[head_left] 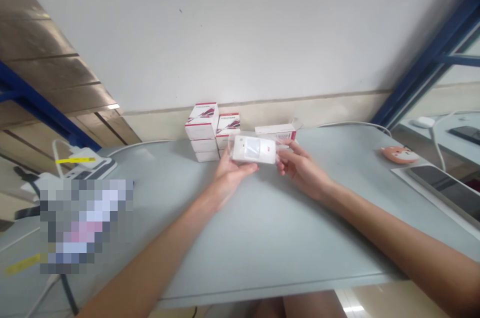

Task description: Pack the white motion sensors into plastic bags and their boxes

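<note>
A white motion sensor (254, 150) in a clear plastic bag is held up over the table, its window and a small red mark facing me. My left hand (233, 172) grips its left end, thumb along the lower edge. At the other end, the fingers of my right hand (298, 162) are closed on the bag's right side. Behind the sensor lies a white and red carton (276, 131) with a raised flap at its right end. Stacked white and dark-red boxes (202, 130) stand left of it, and a second stack (228, 124) is partly hidden by the sensor.
On the left are a power strip (95, 164) with cables and a pixelated item (88, 225). An orange animal-face object (400, 154) and a dark flat device (446, 190) on a white sheet lie at the right. A wall (255, 33) rises behind the table (240, 253).
</note>
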